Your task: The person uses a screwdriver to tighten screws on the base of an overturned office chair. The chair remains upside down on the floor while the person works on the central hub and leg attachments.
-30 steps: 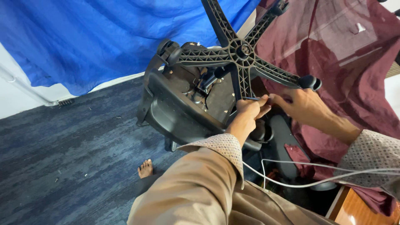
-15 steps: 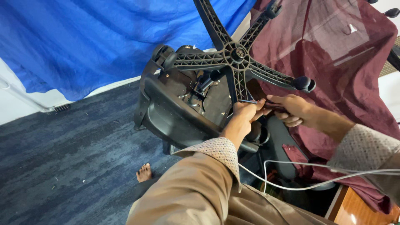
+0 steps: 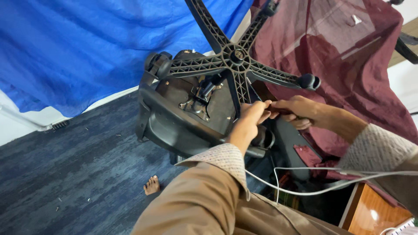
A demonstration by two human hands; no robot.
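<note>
Black plastic office chair (image 3: 183, 113) lies upturned on the blue-grey carpet (image 3: 65, 165), its ribbed five-spoke star base (image 3: 237, 56) facing up. Left hand (image 3: 250, 115) is clenched around the near spoke; right hand (image 3: 300, 111) is curled on a dark slim handle — tool type unclear. Blue tarp (image 3: 87, 43) hangs behind, maroon cloth (image 3: 348, 56) to the right — grey cable (image 3: 305, 182) crosses below.
</note>
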